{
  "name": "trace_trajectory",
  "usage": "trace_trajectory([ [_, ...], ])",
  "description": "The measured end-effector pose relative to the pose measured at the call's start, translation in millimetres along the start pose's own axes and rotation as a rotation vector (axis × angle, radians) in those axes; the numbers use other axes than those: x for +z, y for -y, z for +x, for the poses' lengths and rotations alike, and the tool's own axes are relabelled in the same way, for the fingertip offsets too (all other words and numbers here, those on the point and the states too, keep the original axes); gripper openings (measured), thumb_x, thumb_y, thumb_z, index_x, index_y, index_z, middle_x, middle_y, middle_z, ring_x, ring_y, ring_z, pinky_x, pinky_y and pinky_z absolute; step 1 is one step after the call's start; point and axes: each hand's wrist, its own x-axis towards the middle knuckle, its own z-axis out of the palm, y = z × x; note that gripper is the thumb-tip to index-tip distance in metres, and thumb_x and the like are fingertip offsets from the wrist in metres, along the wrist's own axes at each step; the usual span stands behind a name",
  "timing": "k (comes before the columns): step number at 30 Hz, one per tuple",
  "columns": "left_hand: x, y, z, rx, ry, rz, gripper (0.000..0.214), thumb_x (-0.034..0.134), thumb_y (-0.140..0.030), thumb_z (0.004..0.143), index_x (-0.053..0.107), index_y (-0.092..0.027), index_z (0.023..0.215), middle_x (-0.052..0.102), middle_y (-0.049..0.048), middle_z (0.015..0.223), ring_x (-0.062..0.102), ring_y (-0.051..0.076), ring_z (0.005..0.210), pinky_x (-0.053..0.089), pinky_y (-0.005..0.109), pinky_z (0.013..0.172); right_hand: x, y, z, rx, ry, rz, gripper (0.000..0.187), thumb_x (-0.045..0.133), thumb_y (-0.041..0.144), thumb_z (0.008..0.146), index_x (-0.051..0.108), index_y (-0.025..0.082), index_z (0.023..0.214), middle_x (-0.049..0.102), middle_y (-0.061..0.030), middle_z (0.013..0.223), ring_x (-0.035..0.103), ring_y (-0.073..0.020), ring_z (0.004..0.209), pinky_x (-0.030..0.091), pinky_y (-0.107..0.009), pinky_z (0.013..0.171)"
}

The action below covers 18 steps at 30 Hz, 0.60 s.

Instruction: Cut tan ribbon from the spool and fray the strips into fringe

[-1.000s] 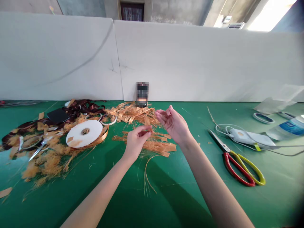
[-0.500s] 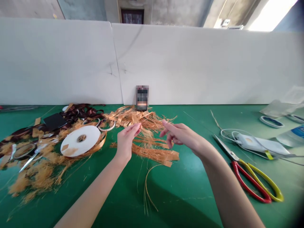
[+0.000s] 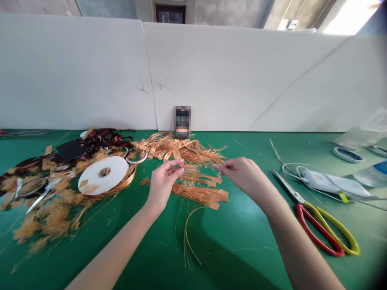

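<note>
My left hand (image 3: pixel 165 181) hovers over a pile of frayed orange ribbon strips (image 3: pixel 199 193), its thumb and fingertips pinched close together. My right hand (image 3: pixel 242 173) is level with it to the right, fingertips drawn together above the strips' right end. Anything held between the fingers is too thin to make out. A larger frayed tangle of the same ribbon (image 3: pixel 178 147) lies beyond both hands. Left of them sits a white ribbon spool (image 3: pixel 102 175), and a few long loose fibres (image 3: pixel 188 237) curve on the green mat (image 3: pixel 229 249) below.
Scissors with red and yellow handles (image 3: pixel 320 229) lie right of my right arm, near a white device with a cable (image 3: pixel 332 185). Small scissors (image 3: pixel 39 201), fluffy orange fibre and dark brown ribbon (image 3: pixel 104 139) lie left. A white partition (image 3: pixel 242 80) backs the table.
My right hand has moved slightly right and lower, with its fingers drawn together. My left hand's fingers have curled closer, and the view has tilted slightly.
</note>
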Motion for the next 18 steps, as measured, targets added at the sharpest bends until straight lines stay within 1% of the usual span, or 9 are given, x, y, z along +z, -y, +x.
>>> trace_trajectory([
  [2,3.8,1,-5,0.011,0.026,0.035,0.027,0.073,-0.023,0.072,0.073,-0.019,0.099,0.075,0.0072,0.103,0.069,0.02,0.087,0.054,0.033,0.082,3,-2,1,-0.035,-0.056,0.147,0.039,0.066,0.049,0.076,0.057,0.022,0.049,0.049,0.0026,0.041,0.041,-0.0104,0.037,0.033,-0.026,0.042],
  [5,10.9,7,-17,0.02,0.054,0.076,0.028,0.07,-0.022,0.075,0.071,-0.019,0.102,0.074,0.0077,0.106,0.07,0.02,0.087,0.056,0.033,0.079,15,1,-2,-0.097,-0.106,0.397,0.04,0.049,0.057,0.086,0.06,0.022,0.071,0.071,-0.0048,0.077,0.064,-0.0149,0.064,0.052,-0.029,0.064],
  [7,14.4,15,-26,0.029,0.061,0.103,0.028,0.067,-0.02,0.077,0.069,-0.019,0.105,0.073,0.0083,0.109,0.071,0.02,0.088,0.057,0.033,0.079,26,3,-7,-0.134,-0.092,0.528,0.04,0.042,0.058,0.089,0.057,0.023,0.077,0.072,-0.0067,0.099,0.067,-0.0148,0.081,0.053,-0.029,0.077],
  [8,15.2,20,-30,0.037,0.06,0.119,0.028,0.066,-0.02,0.078,0.069,-0.019,0.105,0.072,0.0086,0.111,0.071,0.02,0.089,0.057,0.033,0.08,30,3,-10,-0.143,-0.065,0.576,0.041,0.038,0.058,0.091,0.055,0.023,0.077,0.071,-0.0071,0.104,0.067,-0.0143,0.082,0.053,-0.029,0.078],
  [9,15.2,24,-35,0.049,0.055,0.139,0.027,0.065,-0.019,0.079,0.069,-0.019,0.106,0.072,0.0087,0.111,0.071,0.02,0.089,0.057,0.033,0.082,34,3,-13,-0.144,-0.031,0.611,0.042,0.035,0.059,0.091,0.053,0.023,0.076,0.072,-0.0077,0.104,0.067,-0.014,0.078,0.053,-0.029,0.075],
  [11,12.7,33,-42,0.078,0.041,0.187,0.026,0.063,-0.018,0.08,0.068,-0.019,0.106,0.071,0.0089,0.11,0.07,0.02,0.09,0.056,0.034,0.084,39,1,-19,-0.131,0.023,0.644,0.046,0.031,0.061,0.091,0.051,0.023,0.075,0.074,-0.0085,0.093,0.061,-0.0117,0.057,0.051,-0.027,0.058],
  [14,4.7,38,-47,0.116,0.021,0.262,0.027,0.062,-0.017,0.08,0.068,-0.019,0.107,0.071,0.0091,0.108,0.07,0.02,0.088,0.056,0.035,0.083,39,-4,-27,-0.117,0.031,0.614,0.049,0.03,0.062,0.091,0.057,0.021,0.083,0.075,-0.0068,0.079,0.037,-0.0076,0.036,0.035,-0.025,0.04],
  [16,-0.6,36,-48,0.145,0.01,0.304,0.027,0.062,-0.017,0.08,0.068,-0.02,0.107,0.071,0.0086,0.108,0.07,0.02,0.087,0.056,0.035,0.082,37,-10,-30,-0.119,0.025,0.541,0.044,0.043,0.059,0.089,0.065,0.021,0.088,0.074,-0.0051,0.074,0.033,-0.0081,0.037,0.03,-0.026,0.041],
  [18,-4.0,31,-48,0.184,-0.001,0.339,0.028,0.061,-0.017,0.081,0.068,-0.021,0.107,0.071,0.008,0.108,0.07,0.02,0.085,0.056,0.034,0.081,35,-16,-32,-0.12,0.009,0.441,0.031,0.066,0.05,0.077,0.071,0.023,0.091,0.074,-0.0033,0.074,0.038,-0.0099,0.042,0.033,-0.026,0.046],
])
